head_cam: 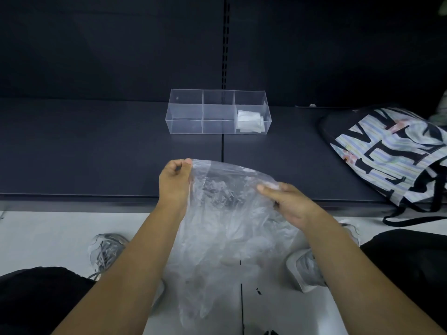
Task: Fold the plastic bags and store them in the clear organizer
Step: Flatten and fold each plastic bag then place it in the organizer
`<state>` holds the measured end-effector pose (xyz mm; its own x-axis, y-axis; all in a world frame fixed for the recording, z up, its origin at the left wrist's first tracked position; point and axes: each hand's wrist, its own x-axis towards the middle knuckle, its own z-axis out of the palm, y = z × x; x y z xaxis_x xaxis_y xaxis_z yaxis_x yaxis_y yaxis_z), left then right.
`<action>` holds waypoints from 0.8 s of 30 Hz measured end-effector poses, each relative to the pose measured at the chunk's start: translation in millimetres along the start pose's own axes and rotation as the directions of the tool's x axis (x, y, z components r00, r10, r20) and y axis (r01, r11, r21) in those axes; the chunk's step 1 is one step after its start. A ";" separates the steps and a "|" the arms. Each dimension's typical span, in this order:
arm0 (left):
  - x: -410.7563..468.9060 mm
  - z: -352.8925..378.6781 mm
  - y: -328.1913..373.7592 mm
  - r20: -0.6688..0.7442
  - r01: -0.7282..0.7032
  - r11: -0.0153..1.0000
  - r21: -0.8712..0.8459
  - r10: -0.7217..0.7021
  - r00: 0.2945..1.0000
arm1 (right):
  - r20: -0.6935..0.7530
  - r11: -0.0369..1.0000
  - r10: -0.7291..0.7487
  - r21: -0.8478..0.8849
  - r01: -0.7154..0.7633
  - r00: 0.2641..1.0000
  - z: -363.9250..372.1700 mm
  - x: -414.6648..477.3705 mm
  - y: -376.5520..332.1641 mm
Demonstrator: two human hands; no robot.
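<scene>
A clear, crinkled plastic bag hangs in the air in front of me, above the floor and the shelf's front edge. My left hand pinches its top left corner. The top right edge is pinched by my right hand. The clear organizer with six compartments stands farther back on the dark shelf. Its right-hand compartments hold folded white plastic bags; the others look empty.
A striped tote bag with black lettering lies on the dark shelf at the right, its straps hanging over the edge. A dark back panel rises behind the organizer. My grey shoes rest on the pale floor below.
</scene>
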<state>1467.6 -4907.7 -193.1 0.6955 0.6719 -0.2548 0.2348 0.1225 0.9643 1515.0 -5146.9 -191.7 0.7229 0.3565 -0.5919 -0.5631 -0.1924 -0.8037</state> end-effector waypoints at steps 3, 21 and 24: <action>8.1 -6.0 -8.6 -0.058 0.034 0.999 0.015 -0.033 0.998 | -0.140 0.992 -0.018 0.118 0.035 0.990 -0.2 12.9 6.5; 88.0 58.0 28.9 0.481 0.393 0.911 0.128 -0.404 0.778 | 0.041 0.902 -0.245 -0.357 0.244 0.969 -11.8 96.2 -79.0; 107.1 51.2 13.0 0.335 0.381 0.923 0.045 -0.373 0.865 | -0.153 0.897 -0.297 -0.382 0.220 0.943 -44.8 106.8 -72.0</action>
<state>1579.9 -4871.6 -211.6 0.7416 0.2906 -0.6046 0.5125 0.3360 0.7902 1650.7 -5135.9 -199.8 0.9098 0.2532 -0.3289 -0.1930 -0.4434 -0.8753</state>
